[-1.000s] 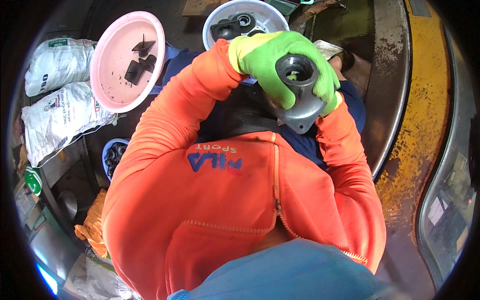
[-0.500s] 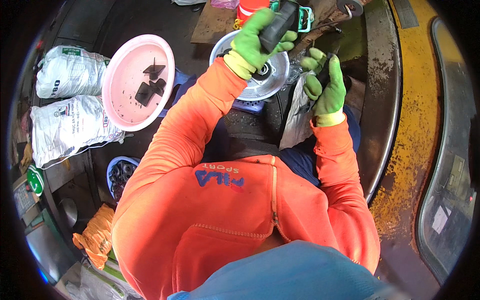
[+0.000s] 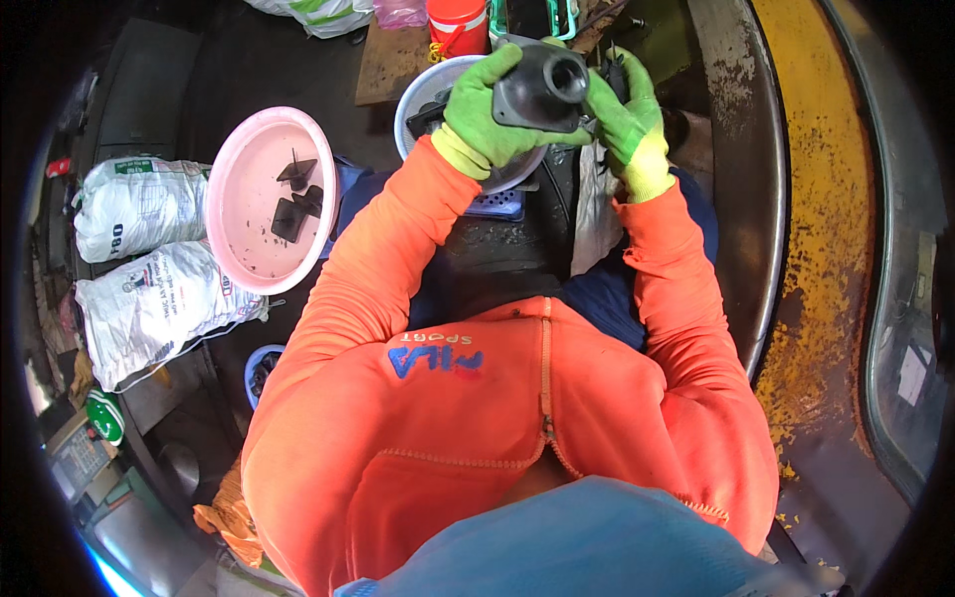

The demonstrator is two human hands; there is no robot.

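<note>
Black funnel-shaped part (image 3: 542, 88), a moulded piece with a flat square base and a round open neck, sits up in front of the person's chest, gripped between both gloved hands above the white bowl. Nearest the camera, a blue cloth (image 3: 587, 547) fills the lower edge, and above it spreads the orange zip jacket (image 3: 477, 418), its sleeves running up and away to the hands. The left hand (image 3: 487, 114), in a green glove with a yellow cuff, is wrapped around the base of the part, fingers curled over its near and left sides. The right hand (image 3: 627, 124), gloved the same way, presses against the neck side of the part, its fingers closed on the right edge; whether it also pinches something small there cannot be told. The neck's opening points up and to the right. Behind and under the hands lies the white bowl (image 3: 423, 99), mostly hidden by the left hand, resting on a pale blue crate (image 3: 502, 204). To the left, well apart from the hands, a pink basin (image 3: 249, 234) holds a few small black finned pieces (image 3: 296, 194) and dark crumbs. Further left lie two white printed sacks (image 3: 149, 259) on the dark floor. Beyond the hands stands a red container (image 3: 458, 22), and to the right curves a worn yellow metal rim (image 3: 826, 229), its paint flaked and rusted.
</note>
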